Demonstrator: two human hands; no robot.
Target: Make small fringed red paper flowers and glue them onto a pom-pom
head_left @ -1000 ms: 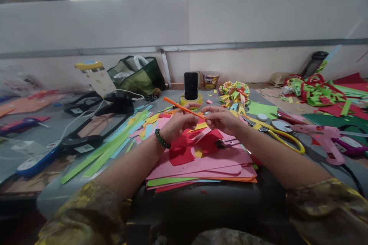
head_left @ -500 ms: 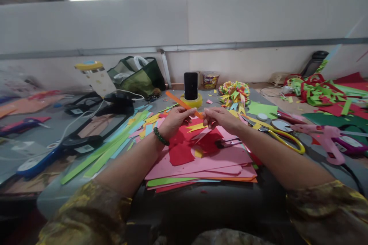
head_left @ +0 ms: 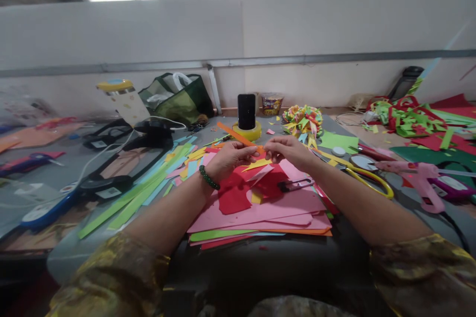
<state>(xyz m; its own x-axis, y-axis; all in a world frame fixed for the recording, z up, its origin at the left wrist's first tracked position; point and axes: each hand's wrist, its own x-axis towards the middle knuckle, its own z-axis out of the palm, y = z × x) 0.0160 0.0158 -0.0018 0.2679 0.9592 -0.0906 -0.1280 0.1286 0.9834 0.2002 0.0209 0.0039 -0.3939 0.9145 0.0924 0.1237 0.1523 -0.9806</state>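
Observation:
An orange paper strip [head_left: 234, 133] runs slantwise between my hands, its long end pointing up and left. My left hand [head_left: 235, 157] pinches it near the middle. The fingers of my right hand [head_left: 283, 151] are closed on its right end, which they mostly hide. Beneath my hands, red paper pieces [head_left: 234, 198] and yellow scraps [head_left: 256, 197] lie on a stack of pink sheets [head_left: 223, 215], with other colours lower in the stack. A small cutter with a dark tip [head_left: 297, 184] rests on the stack by my right wrist.
Yellow-handled scissors [head_left: 372, 182] and a pink glue gun [head_left: 426, 183] lie to the right. Green strips [head_left: 137, 190] spread on the left. A phone [head_left: 246, 111] stands in a yellow tape roll [head_left: 247, 132], beside a bunch of coloured paper curls [head_left: 304, 119]. A bag [head_left: 178, 101] sits behind.
The orange strip has dipped slightly, its free end a little lower and further right. My hands have shifted slightly, and both still hold it.

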